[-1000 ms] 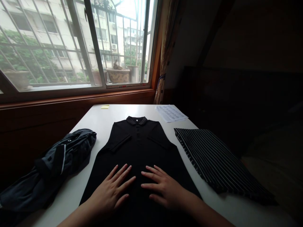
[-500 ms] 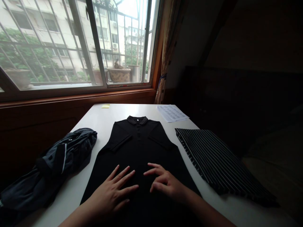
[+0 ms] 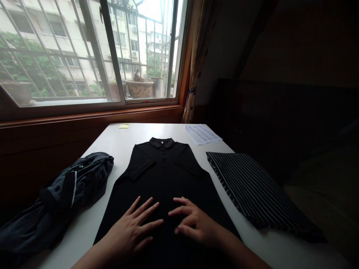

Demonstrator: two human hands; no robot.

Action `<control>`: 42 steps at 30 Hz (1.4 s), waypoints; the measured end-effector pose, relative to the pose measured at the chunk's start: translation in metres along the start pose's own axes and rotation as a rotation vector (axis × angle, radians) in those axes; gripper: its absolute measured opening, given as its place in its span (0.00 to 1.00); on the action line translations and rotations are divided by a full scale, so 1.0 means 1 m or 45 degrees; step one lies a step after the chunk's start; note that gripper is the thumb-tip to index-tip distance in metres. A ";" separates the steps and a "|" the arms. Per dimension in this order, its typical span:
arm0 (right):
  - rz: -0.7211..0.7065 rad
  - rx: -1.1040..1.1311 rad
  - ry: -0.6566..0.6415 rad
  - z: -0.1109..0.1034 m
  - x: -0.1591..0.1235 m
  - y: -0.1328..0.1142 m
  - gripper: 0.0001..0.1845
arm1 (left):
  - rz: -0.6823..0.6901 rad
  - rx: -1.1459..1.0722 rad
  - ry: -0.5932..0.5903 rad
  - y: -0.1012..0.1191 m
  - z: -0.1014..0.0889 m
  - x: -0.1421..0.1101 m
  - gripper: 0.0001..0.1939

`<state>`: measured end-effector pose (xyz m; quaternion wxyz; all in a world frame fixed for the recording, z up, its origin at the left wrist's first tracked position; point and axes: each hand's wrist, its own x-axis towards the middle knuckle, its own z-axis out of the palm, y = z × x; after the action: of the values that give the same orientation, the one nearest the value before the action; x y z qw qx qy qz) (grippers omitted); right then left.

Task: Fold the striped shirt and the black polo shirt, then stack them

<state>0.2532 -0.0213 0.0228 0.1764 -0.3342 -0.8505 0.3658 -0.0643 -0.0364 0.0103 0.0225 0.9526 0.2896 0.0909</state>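
Note:
A black polo shirt (image 3: 164, 172) lies flat on the white table (image 3: 117, 144), collar away from me and both sleeves folded inward over the chest. My left hand (image 3: 134, 228) rests palm down on the shirt's lower middle, fingers stretched out and spread. My right hand (image 3: 195, 222) lies beside it on the same cloth, fingers slightly bent with the tips touching the fabric. Neither hand holds anything.
A crumpled dark grey garment (image 3: 60, 196) lies at the table's left edge. A folded black striped cloth (image 3: 255, 192) sits on the right. A printed sheet (image 3: 202, 133) and a yellow sticky note (image 3: 123, 126) lie at the far end, below a barred window (image 3: 89, 52).
My right hand went from flat to slightly curled, its fingers drawn in a little. My left hand stayed in place on the shirt.

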 end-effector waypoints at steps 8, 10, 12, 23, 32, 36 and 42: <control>-0.028 -0.056 -0.102 0.001 -0.001 -0.011 0.16 | -0.008 -0.006 0.009 0.000 0.002 -0.001 0.32; -0.042 -0.020 -0.139 0.003 -0.001 -0.013 0.14 | -0.015 -0.011 0.002 0.000 0.003 -0.001 0.32; -0.004 -0.016 -0.084 0.003 -0.001 -0.015 0.17 | -0.025 -0.013 -0.006 0.000 0.003 -0.001 0.33; 0.047 -0.027 -0.049 0.005 0.001 -0.019 0.24 | -0.040 -0.061 0.000 -0.003 0.006 -0.003 0.31; -0.027 0.143 -0.133 0.003 -0.003 -0.031 0.26 | -0.038 -0.076 0.040 -0.004 0.009 -0.003 0.31; 0.037 0.505 -0.236 0.014 -0.012 -0.028 0.26 | -0.043 -0.063 0.001 -0.004 0.007 -0.004 0.30; 0.042 0.630 -0.008 0.016 -0.022 -0.034 0.26 | -0.041 -0.070 0.023 -0.004 0.006 -0.003 0.30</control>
<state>0.2452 -0.0620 0.0356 0.2442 -0.2937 -0.7299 0.5669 -0.0677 -0.0351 0.0040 0.0476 0.9460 0.3025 0.1069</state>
